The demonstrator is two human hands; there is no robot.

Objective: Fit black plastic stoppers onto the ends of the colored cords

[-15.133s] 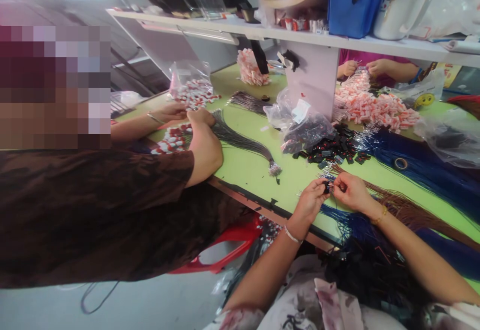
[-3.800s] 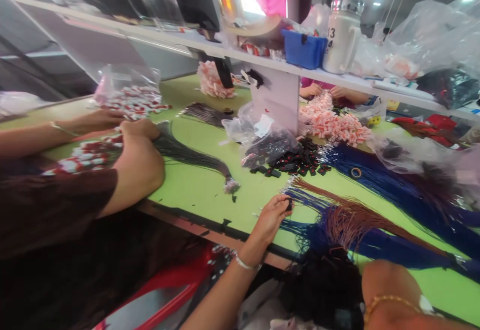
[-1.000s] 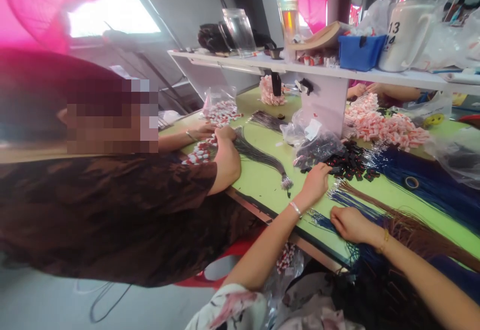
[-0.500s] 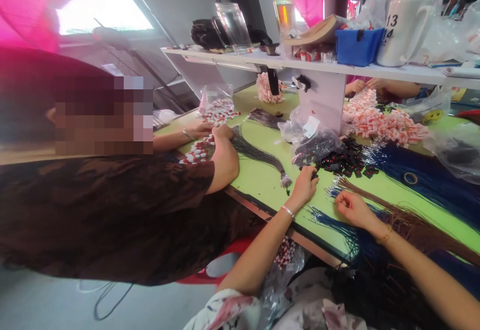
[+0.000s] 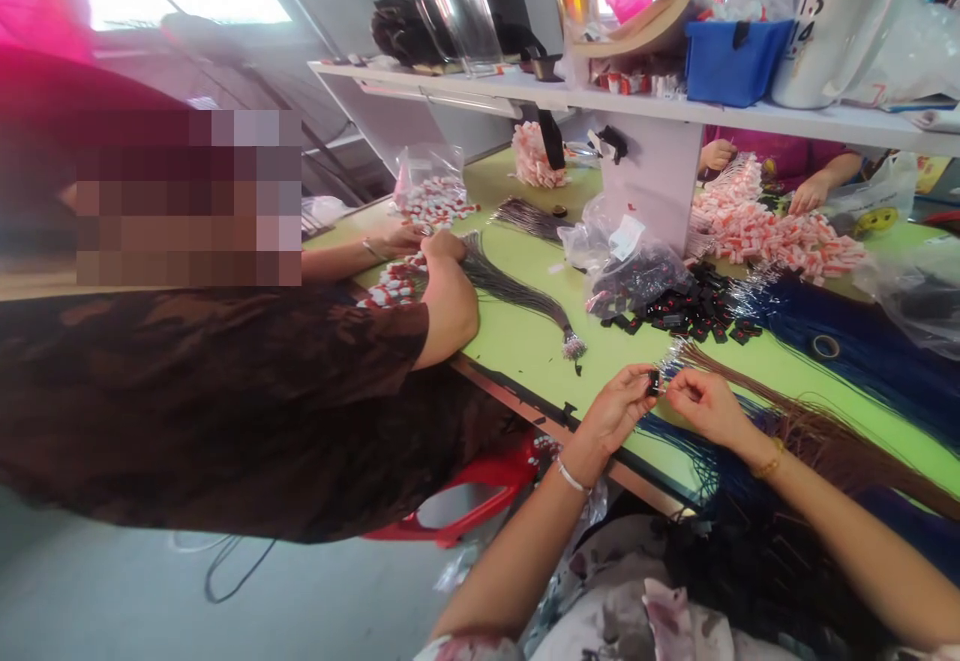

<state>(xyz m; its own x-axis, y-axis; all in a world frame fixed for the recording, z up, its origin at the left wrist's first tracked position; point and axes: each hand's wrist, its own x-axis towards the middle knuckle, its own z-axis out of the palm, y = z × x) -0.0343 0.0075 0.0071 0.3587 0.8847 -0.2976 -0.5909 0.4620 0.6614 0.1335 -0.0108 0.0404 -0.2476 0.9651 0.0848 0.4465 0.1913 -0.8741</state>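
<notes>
My left hand pinches a small black plastic connector housing above the front of the table. Close against it, my right hand has thumb and forefinger pressed together on what looks like a thin wire's end, mostly hidden by the fingers. Blue wires with metal tips lie under and beside my right hand. Brown wires run behind it to the right. A pile of black connector housings lies beyond my hands, beside a clear plastic bag holding more of them.
At left a co-worker's arm reaches over red-and-white parts and dark wires. Across the table, another person's hands are at pink-and-white connectors. A shelf carries a blue bin and a white jug.
My left hand has come back from the black pile with a housing and met my right hand. The right hand has barely moved. The person across now shows both hands apart.
</notes>
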